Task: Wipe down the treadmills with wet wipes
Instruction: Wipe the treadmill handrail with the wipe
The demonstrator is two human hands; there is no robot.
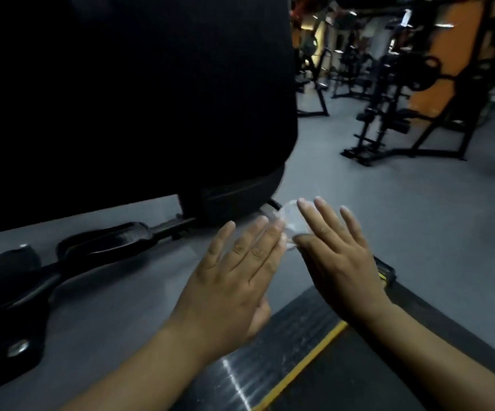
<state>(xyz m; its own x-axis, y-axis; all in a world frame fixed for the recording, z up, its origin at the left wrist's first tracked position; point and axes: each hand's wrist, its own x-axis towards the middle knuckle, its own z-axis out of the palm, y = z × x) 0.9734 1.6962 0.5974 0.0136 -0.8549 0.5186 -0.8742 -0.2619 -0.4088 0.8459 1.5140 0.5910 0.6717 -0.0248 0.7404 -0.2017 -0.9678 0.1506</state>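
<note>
With the left hand (234, 280) and right hand (339, 262) both flat, nothing really grips the wet wipe (291, 221) between their fingertips, so it could drop onto the floor (403, 221)

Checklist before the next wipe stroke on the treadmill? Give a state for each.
1. Wet wipe in hand: ok, between the fingertips of the left hand and the right hand.
2. Secure grip: cannot tell; both hands' fingers are straight and the contact is blurred.
3. Wipe spread flat: not ok, it looks bunched.
4. Wipe on a treadmill surface: not ok, it is in the air with the grey floor behind it.
5. Treadmill side rail close by: ok, just below the forearms.
6. Wipe damp: cannot tell.
</note>
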